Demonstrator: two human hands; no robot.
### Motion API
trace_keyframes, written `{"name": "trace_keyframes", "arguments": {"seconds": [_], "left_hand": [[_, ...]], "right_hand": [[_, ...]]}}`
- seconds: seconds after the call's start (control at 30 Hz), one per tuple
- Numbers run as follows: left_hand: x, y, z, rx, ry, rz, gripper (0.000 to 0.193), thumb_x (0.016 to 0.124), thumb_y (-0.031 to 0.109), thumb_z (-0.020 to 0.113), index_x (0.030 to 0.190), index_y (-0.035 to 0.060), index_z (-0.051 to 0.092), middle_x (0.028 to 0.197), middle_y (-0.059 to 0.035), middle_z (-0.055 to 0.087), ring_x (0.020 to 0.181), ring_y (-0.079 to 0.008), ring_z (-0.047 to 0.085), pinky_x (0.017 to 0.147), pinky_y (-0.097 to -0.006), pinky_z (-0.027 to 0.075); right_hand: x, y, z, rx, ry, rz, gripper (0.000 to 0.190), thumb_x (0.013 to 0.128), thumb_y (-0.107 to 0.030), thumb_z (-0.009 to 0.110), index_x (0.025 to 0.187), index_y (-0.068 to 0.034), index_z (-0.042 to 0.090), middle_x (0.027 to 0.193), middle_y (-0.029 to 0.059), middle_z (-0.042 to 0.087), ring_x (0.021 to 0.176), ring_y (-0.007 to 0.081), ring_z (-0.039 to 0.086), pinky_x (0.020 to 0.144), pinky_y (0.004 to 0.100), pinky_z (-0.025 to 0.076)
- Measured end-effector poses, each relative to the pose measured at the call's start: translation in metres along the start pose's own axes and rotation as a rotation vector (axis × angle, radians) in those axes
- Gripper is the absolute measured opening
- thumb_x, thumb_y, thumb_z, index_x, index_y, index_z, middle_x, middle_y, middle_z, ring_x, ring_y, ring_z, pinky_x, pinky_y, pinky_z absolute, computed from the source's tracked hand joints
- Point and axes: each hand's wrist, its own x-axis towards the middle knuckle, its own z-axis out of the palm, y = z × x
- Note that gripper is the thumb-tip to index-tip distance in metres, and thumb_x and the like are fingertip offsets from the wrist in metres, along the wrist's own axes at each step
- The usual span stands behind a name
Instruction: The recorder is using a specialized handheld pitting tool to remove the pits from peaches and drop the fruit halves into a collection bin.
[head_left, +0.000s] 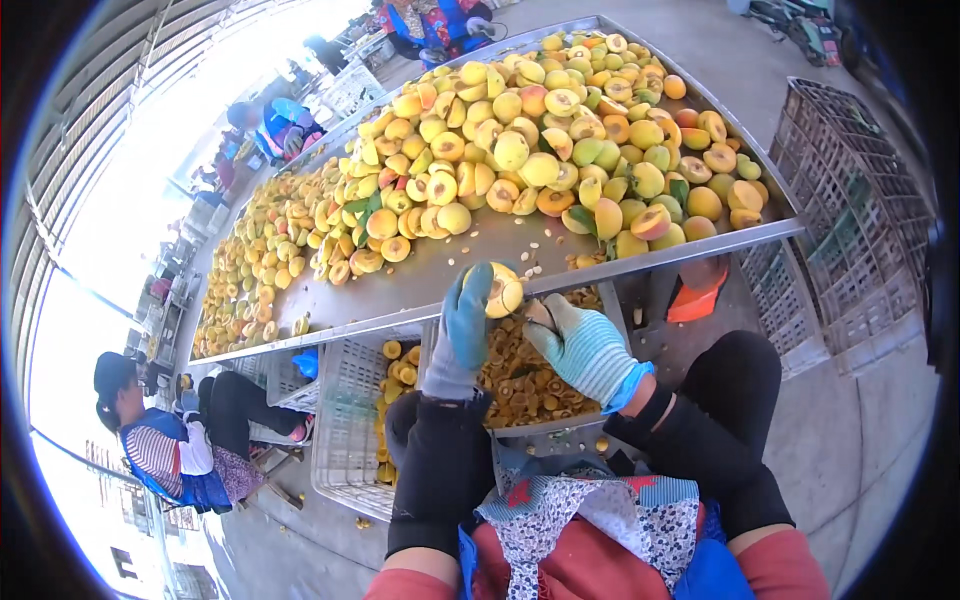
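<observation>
My left hand (466, 319), in a grey and teal coated glove, holds a yellow peach half (504, 291) with its cut face towards my right hand. My right hand (585, 341), in a striped teal glove with a blue cuff, grips the short brown handle (537, 313) of a small pitting tool. A thin curved metal end of this tool touches the cut face. Both hands are just off the near edge of a metal table (420, 289). Heaped on the table are many whole and halved peaches (517, 150).
Below my hands a crate holds brownish peach pits and scraps (525, 379). A white plastic crate (349, 420) with peach halves stands to its left. Stacked crates (847, 210) rise at the right. A co-worker (172, 442) sits at the left; others are beyond the table.
</observation>
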Motion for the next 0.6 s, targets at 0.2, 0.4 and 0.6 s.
{"name": "trace_keyframes", "arguments": {"seconds": [0.2, 0.4, 0.6], "left_hand": [[-0.027, -0.005, 0.003, -0.423, 0.049, -0.134, 0.058, 0.097, 0.051, 0.046, 0.118, -0.0014, 0.059, 0.101, -0.0141, 0.066, 0.093, -0.0226, 0.065, 0.083, -0.0355, 0.054], [-0.032, -0.010, -0.001, -0.292, 0.020, -0.072, 0.047, 0.098, 0.036, 0.043, 0.113, -0.0048, 0.060, 0.100, -0.0189, 0.066, 0.094, -0.0283, 0.065, 0.085, -0.0397, 0.054], [-0.040, -0.008, -0.003, -0.171, 0.009, -0.061, 0.042, 0.097, 0.032, 0.044, 0.099, -0.0046, 0.065, 0.093, -0.0170, 0.067, 0.087, -0.0262, 0.065, 0.081, -0.0368, 0.054]], "right_hand": [[-0.002, 0.005, 0.011, -0.164, -0.152, -0.022, 0.033, 0.090, -0.037, 0.061, 0.094, -0.005, 0.056, 0.072, 0.0223, 0.063, 0.070, 0.0425, 0.063, 0.062, 0.0502, 0.048], [-0.004, 0.000, 0.014, -0.229, -0.229, -0.041, 0.038, 0.089, -0.044, 0.059, 0.092, -0.007, 0.056, 0.071, 0.0194, 0.064, 0.069, 0.0399, 0.064, 0.063, 0.0491, 0.050], [-0.002, 0.006, 0.017, -0.266, -0.340, -0.048, 0.041, 0.091, -0.048, 0.055, 0.094, -0.007, 0.058, 0.073, 0.0187, 0.065, 0.071, 0.0391, 0.065, 0.063, 0.0491, 0.050]]}}
